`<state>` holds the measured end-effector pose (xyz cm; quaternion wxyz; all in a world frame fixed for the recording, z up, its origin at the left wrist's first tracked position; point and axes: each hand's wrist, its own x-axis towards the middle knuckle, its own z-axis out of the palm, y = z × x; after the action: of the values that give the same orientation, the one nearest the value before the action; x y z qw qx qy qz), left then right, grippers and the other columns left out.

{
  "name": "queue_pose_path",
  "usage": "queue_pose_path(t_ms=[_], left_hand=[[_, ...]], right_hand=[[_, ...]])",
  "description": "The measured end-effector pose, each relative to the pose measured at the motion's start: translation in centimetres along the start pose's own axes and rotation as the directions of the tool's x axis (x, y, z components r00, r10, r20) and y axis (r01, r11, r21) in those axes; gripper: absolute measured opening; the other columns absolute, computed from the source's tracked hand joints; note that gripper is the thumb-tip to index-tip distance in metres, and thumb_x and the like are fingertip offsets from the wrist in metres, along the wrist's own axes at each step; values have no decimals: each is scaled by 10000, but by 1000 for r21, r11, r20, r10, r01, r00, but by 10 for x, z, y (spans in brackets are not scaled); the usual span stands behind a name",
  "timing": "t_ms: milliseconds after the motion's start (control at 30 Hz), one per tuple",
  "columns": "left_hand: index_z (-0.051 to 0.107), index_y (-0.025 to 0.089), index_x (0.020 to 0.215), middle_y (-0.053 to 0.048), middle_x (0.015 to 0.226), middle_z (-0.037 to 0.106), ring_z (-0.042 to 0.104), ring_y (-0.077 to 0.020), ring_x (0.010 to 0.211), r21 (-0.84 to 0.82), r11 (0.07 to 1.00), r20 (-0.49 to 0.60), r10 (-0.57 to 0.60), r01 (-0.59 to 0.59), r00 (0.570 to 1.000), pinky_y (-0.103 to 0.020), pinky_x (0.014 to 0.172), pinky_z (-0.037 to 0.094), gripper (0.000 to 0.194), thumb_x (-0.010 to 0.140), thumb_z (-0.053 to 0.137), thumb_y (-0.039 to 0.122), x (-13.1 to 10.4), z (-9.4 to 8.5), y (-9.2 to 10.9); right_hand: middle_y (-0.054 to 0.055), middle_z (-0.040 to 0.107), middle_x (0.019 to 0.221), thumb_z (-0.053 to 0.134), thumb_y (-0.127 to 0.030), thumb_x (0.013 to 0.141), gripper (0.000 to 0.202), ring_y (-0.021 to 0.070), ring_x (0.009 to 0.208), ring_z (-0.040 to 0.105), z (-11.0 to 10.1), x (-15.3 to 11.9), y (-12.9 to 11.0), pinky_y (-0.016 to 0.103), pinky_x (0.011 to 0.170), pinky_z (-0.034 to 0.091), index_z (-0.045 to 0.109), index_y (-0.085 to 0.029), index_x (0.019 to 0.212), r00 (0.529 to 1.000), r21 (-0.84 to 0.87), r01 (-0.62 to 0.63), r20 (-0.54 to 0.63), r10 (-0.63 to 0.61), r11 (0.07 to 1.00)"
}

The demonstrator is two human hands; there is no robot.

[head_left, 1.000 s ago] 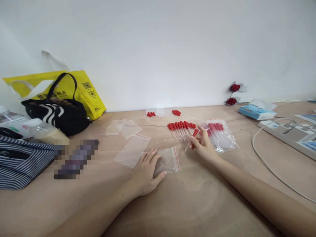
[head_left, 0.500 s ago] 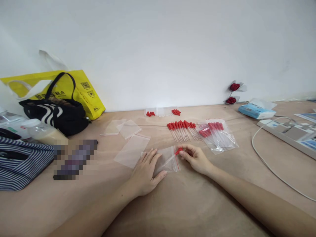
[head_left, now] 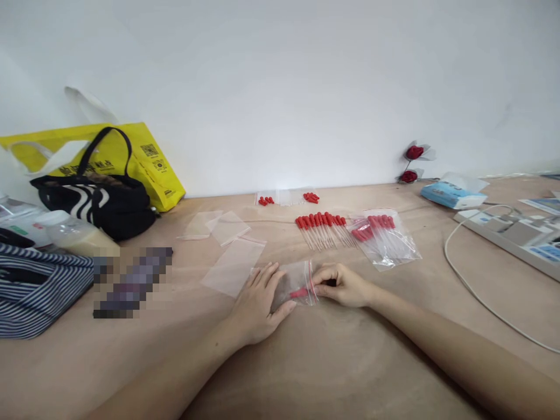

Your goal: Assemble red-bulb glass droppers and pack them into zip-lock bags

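Observation:
My left hand [head_left: 261,304] lies on a clear zip bag [head_left: 289,280], its fingers stretched out over the bag's closed end. Inside that bag is a dropper with a red rubber bulb [head_left: 300,292], its tube partly hidden near my left hand. At the red-lined mouth of the bag, my right hand [head_left: 340,284] is closed, with thumb and forefinger on the bag's edge. Behind the hands, a row of red-bulbed droppers [head_left: 321,220] lies on the table. Beside them, a filled zip bag [head_left: 388,242] holds several more.
Flat clear bags [head_left: 236,265] lie left of my hands. Small red bulbs [head_left: 311,198] and clear tubes rest by the wall. A yellow bag [head_left: 164,186], a black bag [head_left: 116,204] and a striped pouch [head_left: 44,291] stand left. Tissues [head_left: 452,195] and a power strip [head_left: 516,239] are right.
The red-bulbed dropper has gone from my right fingertips into the zip bag. My right hand has moved slightly down and left to the bag's mouth. The left hand stays put.

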<state>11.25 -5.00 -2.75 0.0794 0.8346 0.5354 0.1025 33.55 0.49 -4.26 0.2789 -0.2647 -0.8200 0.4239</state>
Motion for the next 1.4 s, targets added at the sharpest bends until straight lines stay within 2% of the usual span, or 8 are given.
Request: queue_pose_path(t_ms=[67, 133, 233, 500, 700, 900, 1167, 1400], left_hand=[[385, 166, 1231, -134, 1352, 356, 283, -279, 1260, -8, 1000, -4, 7, -7, 1000, -487, 1022, 245, 541, 804, 412, 497, 0, 0, 0], [394, 169, 1221, -135, 1349, 359, 287, -282, 1257, -15, 1000, -5, 11, -11, 1000, -492, 1017, 249, 530, 805, 410, 496, 1, -1, 1], [407, 166, 1204, -143, 1345, 356, 290, -290, 1252, -38, 999, 2, 8, -8, 1000, -502, 1008, 255, 519, 797, 427, 488, 0, -4, 1], [442, 220, 1154, -90, 1292, 394, 318, -248, 1227, -151, 986, -57, 59, -67, 997, -451, 990, 307, 367, 845, 383, 409, -4, 0, -9], [455, 201, 1133, -98, 1255, 417, 391, -228, 1165, -171, 982, -38, 69, -75, 997, -421, 964, 348, 335, 847, 394, 364, -4, -3, -11], [474, 185, 1122, -113, 1244, 431, 388, -244, 1168, -147, 987, -11, 62, -63, 998, -441, 959, 348, 339, 840, 405, 360, -4, -9, -6], [450, 169, 1153, -117, 1273, 423, 379, -234, 1184, -141, 989, 12, 53, -51, 999, -425, 980, 336, 374, 837, 410, 365, -3, -10, -8], [326, 240, 1295, -68, 1393, 305, 265, -235, 1273, -141, 981, 126, 154, -136, 980, -450, 1028, 267, 501, 838, 401, 433, -7, -19, -20]], right_hand=[[25, 654, 734, 530, -326, 778, 203, 128, 653, 562, -10, 4, 5, 242, 617, 437, 664, -176, 800, 998, 13, -61, -11, 61, 998], [19, 653, 708, 533, -339, 767, 215, 125, 613, 562, -23, 14, 12, 228, 570, 432, 657, -167, 805, 969, -123, -182, -193, 156, 976], [15, 643, 707, 527, -286, 759, 174, 125, 622, 557, -40, 36, 22, 228, 597, 421, 654, -168, 772, 837, -388, -416, -516, 181, 823], [138, 559, 1007, 446, -318, 801, 291, 283, 980, 471, -59, 95, 45, 444, 844, 300, 637, -179, 971, 668, -464, -665, -720, 189, 585], [109, 511, 1063, 445, -367, 809, 319, 272, 1026, 422, -66, 102, 55, 431, 854, 281, 594, -268, 1073, 709, -533, -661, -674, 207, 529], [89, 494, 1066, 456, -362, 808, 252, 259, 1036, 402, -71, 99, 52, 423, 872, 269, 643, -274, 952, 754, -560, -616, -623, 209, 554], [84, 529, 1007, 562, -244, 715, 117, 238, 1024, 431, -73, 104, 54, 364, 870, 323, 631, -191, 792, 722, -365, -589, -639, 267, 721], [15, 583, 748, 432, -332, 791, 188, 109, 654, 547, -88, 72, 44, 240, 617, 432, 484, -170, 870, 700, -16, -408, -648, 301, 913]])
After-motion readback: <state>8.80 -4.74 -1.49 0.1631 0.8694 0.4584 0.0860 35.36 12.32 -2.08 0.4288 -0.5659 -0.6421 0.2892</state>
